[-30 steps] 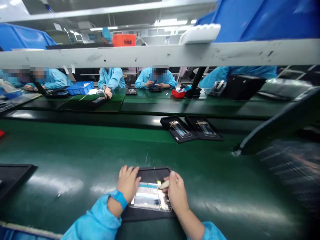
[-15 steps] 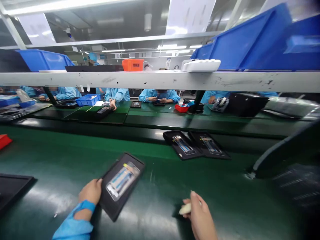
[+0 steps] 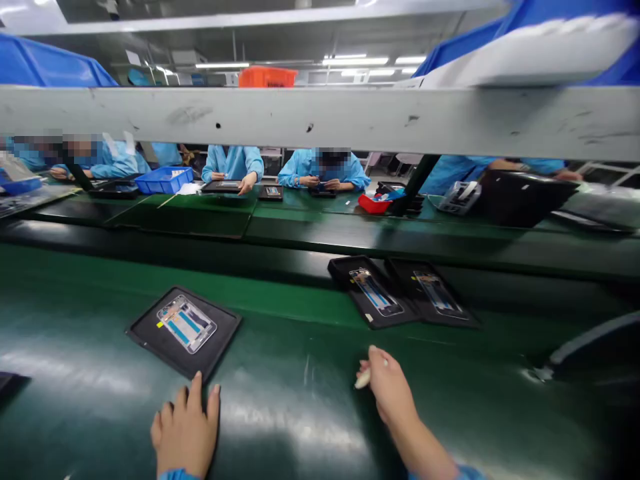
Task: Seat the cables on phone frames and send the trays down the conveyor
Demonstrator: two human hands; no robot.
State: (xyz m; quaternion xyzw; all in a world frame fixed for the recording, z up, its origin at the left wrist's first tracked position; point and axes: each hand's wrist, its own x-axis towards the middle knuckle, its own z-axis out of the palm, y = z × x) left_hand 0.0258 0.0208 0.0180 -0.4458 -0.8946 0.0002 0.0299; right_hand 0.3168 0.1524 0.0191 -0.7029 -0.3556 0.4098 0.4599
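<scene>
A black tray lies on the green bench at left of centre, turned at an angle. In it sits a phone frame with blue strips and a yellow tab. My left hand is open just below the tray, fingers spread, a fingertip at or almost at its near edge. To the right, my right hand is closed around a small off-white tool; only its blunt tip shows, so its exact kind is unclear.
Two more black trays with phone frames lie overlapping at the back right. A white shelf beam crosses above the bench. Co-workers in blue sleeves sit opposite. A dark curved support stands at right.
My left hand has let go of the tray, which now lies flat farther left and turned. My right hand still holds the off-white tool. The view has shifted.
</scene>
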